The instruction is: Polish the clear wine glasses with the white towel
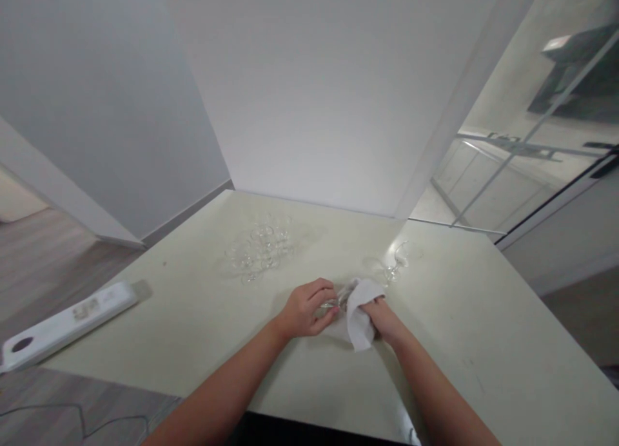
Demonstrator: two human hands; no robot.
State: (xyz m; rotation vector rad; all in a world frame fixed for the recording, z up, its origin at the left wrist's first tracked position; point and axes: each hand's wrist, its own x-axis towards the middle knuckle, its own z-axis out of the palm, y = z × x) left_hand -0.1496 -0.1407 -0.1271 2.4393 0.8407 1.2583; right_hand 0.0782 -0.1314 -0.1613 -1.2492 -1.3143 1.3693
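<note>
My left hand (pixel 309 309) has its fingers closed around the end of a clear stemmed glass (pixel 329 303), held just above the table. A white cloth (pixel 362 314) covers the glass's other end. My right hand (pixel 385 318) grips the cloth against the glass, its fingers mostly hidden in the folds. Beyond the cloth, to the right, another clear stemmed glass (pixel 394 265) is on the table. Several more clear glasses (pixel 261 247) form a cluster at the back left, so transparent that their outlines blend together.
The pale table (pixel 193 317) meets a white wall (pixel 314 98) at the back. A white power strip (pixel 72 323) lies along its left edge. On the floor at lower left runs a thin cable (pixel 82 420). A glass-paned door (pixel 512 143) stands at the right.
</note>
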